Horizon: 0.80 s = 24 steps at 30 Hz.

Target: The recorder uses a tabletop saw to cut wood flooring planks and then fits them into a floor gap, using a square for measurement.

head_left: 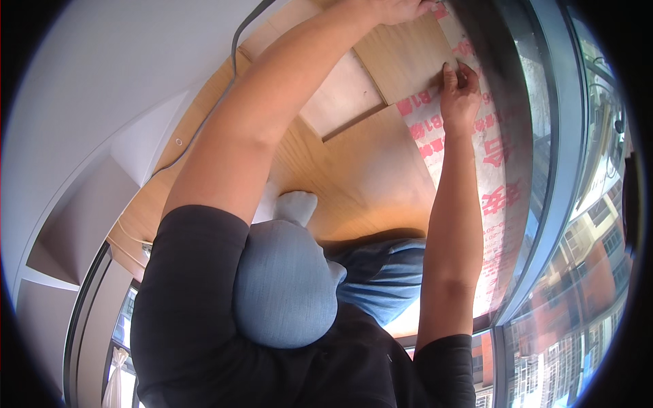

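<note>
A light wooden board (406, 58) lies flat on the floor ahead of me, slightly askew to the boards around it. My left hand (400, 9) reaches across to its far edge, fingers curled at the far right corner; the picture's top edge cuts off part of this hand. At the near right corner, my right hand (461, 98) pinches the board's edge between thumb and bent fingers. Left of this board is a paler recessed patch (342, 95). Nearer to me lies another wooden board (377, 153), its surface shiny with light.
White sheeting with red print (500, 160) runs along the right, beside a dark strip (500, 75) and a window frame (547, 156). A grey cable (235, 51) trails along the left near a white wall (115, 88). My bent, jean-clad knee (286, 285) is close below.
</note>
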Each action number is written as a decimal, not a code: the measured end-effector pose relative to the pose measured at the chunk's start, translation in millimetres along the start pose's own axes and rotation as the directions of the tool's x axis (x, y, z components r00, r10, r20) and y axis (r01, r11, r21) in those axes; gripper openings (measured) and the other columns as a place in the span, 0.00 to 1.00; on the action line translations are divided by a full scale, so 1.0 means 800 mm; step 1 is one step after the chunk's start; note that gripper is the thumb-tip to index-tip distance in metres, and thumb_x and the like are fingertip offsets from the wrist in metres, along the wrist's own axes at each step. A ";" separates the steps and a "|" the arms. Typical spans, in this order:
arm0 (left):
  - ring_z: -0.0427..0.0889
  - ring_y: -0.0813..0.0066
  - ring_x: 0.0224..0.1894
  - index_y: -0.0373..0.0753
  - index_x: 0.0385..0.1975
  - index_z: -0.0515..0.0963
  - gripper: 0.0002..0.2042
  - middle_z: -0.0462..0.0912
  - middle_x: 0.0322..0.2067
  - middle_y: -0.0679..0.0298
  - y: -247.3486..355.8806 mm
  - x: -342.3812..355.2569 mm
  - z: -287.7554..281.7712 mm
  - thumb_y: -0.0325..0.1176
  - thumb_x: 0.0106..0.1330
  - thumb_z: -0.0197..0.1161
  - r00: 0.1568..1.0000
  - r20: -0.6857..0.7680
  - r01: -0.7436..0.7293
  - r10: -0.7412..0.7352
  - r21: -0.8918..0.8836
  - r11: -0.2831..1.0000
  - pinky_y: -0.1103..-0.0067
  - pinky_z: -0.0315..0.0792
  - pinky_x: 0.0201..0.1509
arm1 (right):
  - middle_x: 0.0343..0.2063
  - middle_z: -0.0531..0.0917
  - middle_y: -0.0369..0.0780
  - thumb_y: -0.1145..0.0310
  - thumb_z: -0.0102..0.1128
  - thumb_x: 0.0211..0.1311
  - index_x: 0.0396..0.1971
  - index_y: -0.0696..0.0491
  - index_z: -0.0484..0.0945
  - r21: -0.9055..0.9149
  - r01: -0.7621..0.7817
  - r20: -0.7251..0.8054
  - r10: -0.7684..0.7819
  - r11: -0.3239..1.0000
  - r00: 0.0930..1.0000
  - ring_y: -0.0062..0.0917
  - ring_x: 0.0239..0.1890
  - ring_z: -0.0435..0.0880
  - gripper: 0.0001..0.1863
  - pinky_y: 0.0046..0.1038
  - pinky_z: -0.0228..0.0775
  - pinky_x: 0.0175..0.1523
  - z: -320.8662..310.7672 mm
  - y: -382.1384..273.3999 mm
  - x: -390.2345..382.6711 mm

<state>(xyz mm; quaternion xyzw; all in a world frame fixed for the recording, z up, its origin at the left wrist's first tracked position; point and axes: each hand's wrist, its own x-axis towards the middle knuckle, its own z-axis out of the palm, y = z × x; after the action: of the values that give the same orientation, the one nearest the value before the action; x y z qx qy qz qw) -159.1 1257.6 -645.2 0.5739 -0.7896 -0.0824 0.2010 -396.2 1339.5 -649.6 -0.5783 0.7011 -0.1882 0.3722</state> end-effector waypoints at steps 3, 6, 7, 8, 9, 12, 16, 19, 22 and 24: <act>0.73 0.56 0.56 0.37 0.41 0.82 0.18 0.79 0.48 0.54 0.007 0.001 0.006 0.46 0.69 0.56 0.999 -0.048 0.005 -0.003 0.036 0.999 0.61 0.60 0.65 | 0.32 0.86 0.40 0.53 0.67 0.63 0.50 0.55 0.79 0.085 -0.053 -0.011 0.054 0.995 0.999 0.26 0.34 0.84 0.23 0.28 0.75 0.45 0.001 0.003 0.006; 0.73 0.55 0.55 0.36 0.41 0.82 0.17 0.79 0.47 0.52 0.009 -0.003 0.017 0.45 0.68 0.57 0.994 -0.105 -0.009 0.016 0.064 0.998 0.61 0.61 0.63 | 0.34 0.87 0.43 0.50 0.65 0.64 0.51 0.53 0.79 -0.038 -0.026 -0.016 0.025 0.999 1.000 0.30 0.36 0.86 0.25 0.32 0.76 0.47 -0.003 0.006 0.005; 0.73 0.55 0.55 0.37 0.41 0.81 0.16 0.79 0.47 0.52 0.004 -0.005 0.020 0.44 0.68 0.58 0.991 -0.131 -0.011 0.019 0.067 0.998 0.61 0.61 0.62 | 0.43 0.86 0.45 0.49 0.63 0.65 0.52 0.50 0.79 -0.117 0.007 -0.024 -0.010 0.993 1.000 0.39 0.46 0.84 0.24 0.37 0.73 0.54 -0.003 -0.002 0.002; 0.73 0.55 0.55 0.37 0.41 0.81 0.16 0.79 0.47 0.52 0.007 -0.003 0.018 0.44 0.68 0.58 0.991 -0.114 -0.060 0.066 0.055 0.997 0.61 0.61 0.62 | 0.43 0.86 0.45 0.49 0.63 0.65 0.52 0.50 0.79 -0.100 -0.030 -0.062 0.024 0.994 0.998 0.39 0.46 0.84 0.24 0.37 0.73 0.54 0.003 -0.002 0.002; 0.74 0.54 0.53 0.37 0.41 0.81 0.15 0.78 0.46 0.52 0.011 -0.005 0.015 0.43 0.67 0.59 0.996 -0.091 -0.010 0.015 0.053 0.999 0.61 0.62 0.61 | 0.46 0.84 0.45 0.51 0.61 0.65 0.52 0.49 0.79 -0.263 0.066 -0.152 -0.109 0.962 0.982 0.42 0.50 0.80 0.22 0.40 0.71 0.57 0.007 0.003 0.007; 0.75 0.53 0.51 0.37 0.41 0.80 0.13 0.78 0.44 0.52 0.015 -0.007 0.008 0.40 0.67 0.59 0.997 -0.071 0.007 -0.002 0.073 0.997 0.60 0.63 0.58 | 0.50 0.79 0.43 0.57 0.59 0.66 0.50 0.46 0.80 -0.329 0.171 -0.301 -0.275 0.929 0.913 0.48 0.53 0.73 0.16 0.46 0.64 0.60 0.027 -0.006 0.007; 0.75 0.54 0.48 0.38 0.40 0.80 0.12 0.77 0.41 0.54 0.010 -0.012 0.011 0.39 0.67 0.59 0.941 -0.245 -0.217 0.232 0.090 0.972 0.60 0.63 0.55 | 0.48 0.77 0.52 0.68 0.52 0.68 0.49 0.55 0.78 -0.329 0.258 -0.350 -0.371 0.908 0.860 0.50 0.49 0.75 0.14 0.46 0.66 0.57 0.024 -0.027 -0.005; 0.75 0.55 0.48 0.38 0.40 0.80 0.11 0.77 0.41 0.55 0.015 -0.007 0.007 0.39 0.67 0.59 0.976 -0.166 -0.130 0.140 0.070 0.989 0.60 0.62 0.55 | 0.46 0.74 0.51 0.68 0.53 0.68 0.49 0.53 0.76 -0.302 0.320 -0.335 -0.415 0.898 0.846 0.48 0.46 0.71 0.12 0.46 0.63 0.54 0.027 -0.021 0.001; 0.74 0.56 0.48 0.39 0.40 0.80 0.11 0.77 0.41 0.55 0.015 -0.003 0.009 0.39 0.66 0.60 0.987 -0.142 -0.058 0.077 0.130 0.990 0.60 0.62 0.52 | 0.45 0.74 0.51 0.69 0.53 0.68 0.48 0.53 0.76 -0.305 0.374 -0.326 -0.465 0.876 0.823 0.48 0.46 0.71 0.11 0.46 0.63 0.54 0.027 -0.019 0.010; 0.74 0.56 0.48 0.39 0.40 0.80 0.11 0.77 0.41 0.55 0.012 -0.005 0.010 0.39 0.66 0.60 0.988 -0.136 -0.057 0.077 0.139 0.989 0.60 0.62 0.51 | 0.44 0.74 0.51 0.69 0.53 0.68 0.47 0.54 0.76 -0.307 0.389 -0.324 -0.480 0.869 0.815 0.48 0.46 0.71 0.11 0.46 0.63 0.54 0.027 -0.022 0.013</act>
<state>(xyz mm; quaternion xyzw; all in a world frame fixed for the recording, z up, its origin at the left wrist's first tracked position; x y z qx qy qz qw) -169.5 1263.2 -649.8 0.5636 -0.7961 0.0187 0.2196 -368.9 1328.9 -654.9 -0.7131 0.6258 -0.2987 0.1036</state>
